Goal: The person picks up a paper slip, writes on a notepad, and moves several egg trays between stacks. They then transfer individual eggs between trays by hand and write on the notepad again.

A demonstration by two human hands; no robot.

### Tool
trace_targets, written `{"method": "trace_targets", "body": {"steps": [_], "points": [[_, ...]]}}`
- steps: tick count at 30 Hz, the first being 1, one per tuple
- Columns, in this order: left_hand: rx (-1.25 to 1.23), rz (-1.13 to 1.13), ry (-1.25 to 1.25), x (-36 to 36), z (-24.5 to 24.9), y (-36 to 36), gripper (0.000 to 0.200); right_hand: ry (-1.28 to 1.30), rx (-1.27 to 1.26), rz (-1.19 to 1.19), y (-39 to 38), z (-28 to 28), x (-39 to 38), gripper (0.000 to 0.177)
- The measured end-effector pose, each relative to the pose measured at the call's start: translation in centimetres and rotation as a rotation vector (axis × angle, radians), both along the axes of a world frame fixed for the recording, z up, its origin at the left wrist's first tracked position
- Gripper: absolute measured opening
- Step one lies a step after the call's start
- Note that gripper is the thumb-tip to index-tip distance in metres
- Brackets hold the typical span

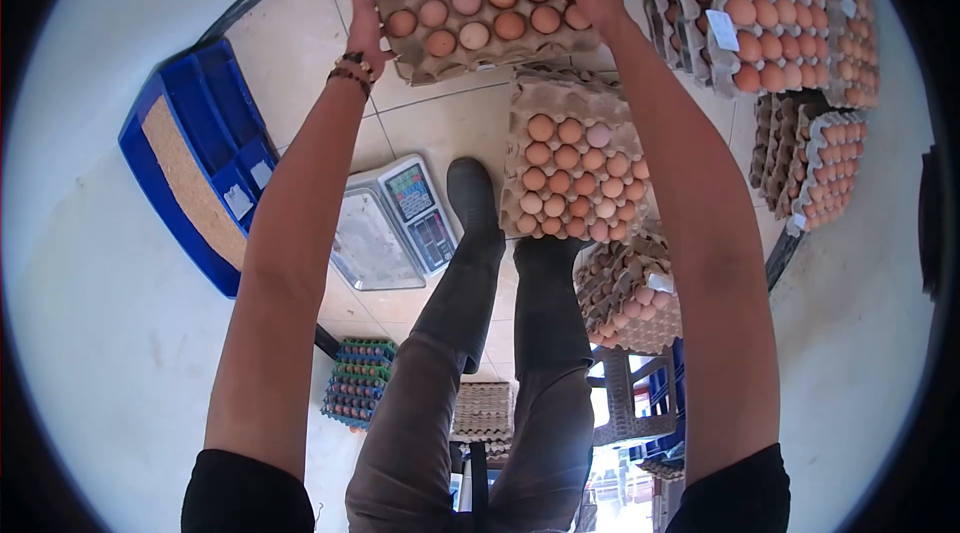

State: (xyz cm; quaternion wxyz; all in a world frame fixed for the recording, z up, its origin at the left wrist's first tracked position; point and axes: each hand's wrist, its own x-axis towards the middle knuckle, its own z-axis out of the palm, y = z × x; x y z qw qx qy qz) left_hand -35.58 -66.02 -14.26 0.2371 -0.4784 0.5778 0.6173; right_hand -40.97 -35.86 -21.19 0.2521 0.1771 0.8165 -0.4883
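Observation:
Both arms reach forward to a cardboard tray of brown eggs (466,1) at the top centre, which has a white label at its left corner. My left hand (368,33) is at the tray's left edge, its fingers partly hidden by the tray. On the right edge, my right hand (596,1) grips with its fingers over the rim beside the eggs. Below the held tray, nearer my feet, stands a stack of cardboard trays with eggs on top (575,178).
Tall egg stacks (765,23) stand at the upper right, a smaller one (830,168) below them. A digital scale (380,228) lies left of my boots, with a blue container (215,148) beyond. Near my legs are more egg trays (360,381) and a stool (630,423).

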Motion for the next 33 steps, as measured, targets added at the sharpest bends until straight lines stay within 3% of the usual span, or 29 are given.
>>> {"method": "trace_targets", "body": {"steps": [7, 16, 21, 28, 33], "points": [[0.103, 0.012, 0.077, -0.2, 2.1, -0.1, 0.095, 0.015, -0.045, -0.113, -0.5, 1.1, -0.6, 0.079], [0.090, 0.086, 0.125, 1.5, 2.1, -0.4, 0.086, 0.021, -0.153, -0.270, -1.3, 2.1, 1.8, 0.047], [0.096, 0.067, 0.202, 4.0, 4.2, 0.0, 0.082, -0.003, -0.298, -0.420, -1.2, 5.9, 4.3, 0.045], [-0.011, 0.076, 0.264, 12.4, 8.0, 2.3, 0.072, 0.080, -0.296, -0.525, 2.2, 13.0, 13.2, 0.039], [0.083, 0.068, 0.088, 21.0, 12.0, 6.1, 0.071, 0.003, -0.212, -0.564, 5.8, 17.8, 24.1, 0.034]]}}
